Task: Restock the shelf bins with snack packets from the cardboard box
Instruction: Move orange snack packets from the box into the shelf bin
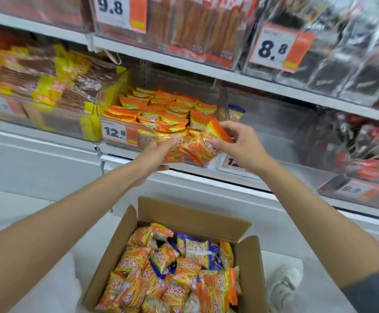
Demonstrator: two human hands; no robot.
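Both arms are stretched up and forward to the shelf. The left hand seems to cup a bunch of small orange foil snack packets from below, though its fingers are mostly hidden. The right hand pinches the top packet between thumb and curled fingers. All this is right in front of the clear plastic shelf bin, already heaped with the same orange packs. Down on the floor, the open brown cardboard box holds loose orange and blue packets.

Left hand and right hand around orange packets, apparently several, before the shelf bin, cardboard box below.
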